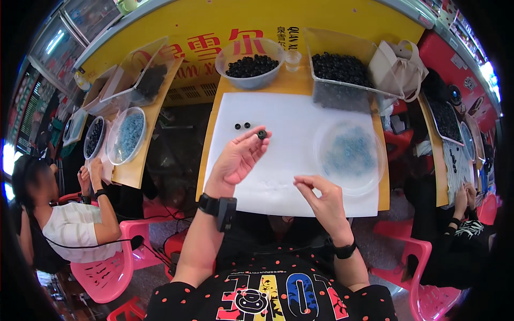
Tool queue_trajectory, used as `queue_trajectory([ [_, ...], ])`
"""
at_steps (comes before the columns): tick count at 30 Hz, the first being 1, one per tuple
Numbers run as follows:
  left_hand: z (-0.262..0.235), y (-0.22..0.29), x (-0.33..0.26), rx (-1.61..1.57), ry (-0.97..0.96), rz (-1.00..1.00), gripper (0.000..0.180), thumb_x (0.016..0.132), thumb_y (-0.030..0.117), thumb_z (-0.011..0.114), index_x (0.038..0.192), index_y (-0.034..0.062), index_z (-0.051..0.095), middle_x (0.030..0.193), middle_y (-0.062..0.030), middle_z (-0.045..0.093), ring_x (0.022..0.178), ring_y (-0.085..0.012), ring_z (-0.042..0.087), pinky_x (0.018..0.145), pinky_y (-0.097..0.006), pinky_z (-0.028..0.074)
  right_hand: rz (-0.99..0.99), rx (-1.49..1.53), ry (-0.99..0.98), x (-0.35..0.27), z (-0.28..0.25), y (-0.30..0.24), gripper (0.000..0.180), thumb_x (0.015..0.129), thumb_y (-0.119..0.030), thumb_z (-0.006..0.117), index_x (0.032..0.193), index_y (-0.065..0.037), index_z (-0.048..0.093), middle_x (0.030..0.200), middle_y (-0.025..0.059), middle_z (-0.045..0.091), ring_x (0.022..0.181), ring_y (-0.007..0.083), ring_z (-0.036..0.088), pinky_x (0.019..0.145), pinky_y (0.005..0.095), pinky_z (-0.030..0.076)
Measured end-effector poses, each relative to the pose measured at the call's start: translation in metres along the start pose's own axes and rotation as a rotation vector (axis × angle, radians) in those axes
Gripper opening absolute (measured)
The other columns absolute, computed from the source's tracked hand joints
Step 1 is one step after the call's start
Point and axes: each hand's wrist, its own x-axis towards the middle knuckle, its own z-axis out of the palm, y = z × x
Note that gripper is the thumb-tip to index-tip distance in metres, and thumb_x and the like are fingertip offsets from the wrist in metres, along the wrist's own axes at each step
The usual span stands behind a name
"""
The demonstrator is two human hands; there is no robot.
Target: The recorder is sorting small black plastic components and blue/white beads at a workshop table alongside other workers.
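Observation:
My left hand (240, 160) is raised over the white sheet (278, 109), palm partly turned up. Its thumb and fingertips pinch a small round black piece (262, 135), ring-like or with a hollow. Two similar black pieces (242, 126) lie on the sheet just beyond that hand. To the right, my right hand (324, 200) hovers near the sheet's front edge with thumb and forefinger pressed together. Anything in that pinch is too small to make out. A shallow clear bowl (345, 185) with many tiny pale-blue pieces sits beyond my right hand.
At the table's back stand a clear bowl (251, 81) of black pieces, a small clear cup (292, 60) and a large clear bin (342, 99) of black pieces. A cream bag (391, 69) rests beside the bin. People sit at side tables on pink chairs (101, 275).

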Motion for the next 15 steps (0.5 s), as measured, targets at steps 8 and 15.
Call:
queue_trajectory([
  [8,0.021,-0.047,-0.037,-0.123,-0.069,-0.106,0.03,0.099,0.008,0.061,0.128,-0.001,0.059,0.119,-0.0133,0.067,0.103,-0.0176,0.067,0.094,-0.028,0.057,-0.149,-0.047,0.137,0.026,0.018,-0.024,0.031,0.084,-0.005,0.075,0.115,-0.005,0.071,0.111,0.01,0.069,0.1,0.0228,0.065,0.084,0.0328,0.052],
  [15,0.026,-0.055,-0.046,-0.059,-0.037,-0.06,0.028,0.095,0.003,0.064,0.123,-0.0005,0.063,0.118,-0.0117,0.067,0.105,-0.0163,0.066,0.096,-0.03,0.055,-0.188,-0.056,0.175,0.021,0.017,-0.021,0.035,0.079,-0.002,0.079,0.113,-0.006,0.072,0.108,0.0089,0.069,0.102,0.0255,0.064,0.086,0.0346,0.052],
])
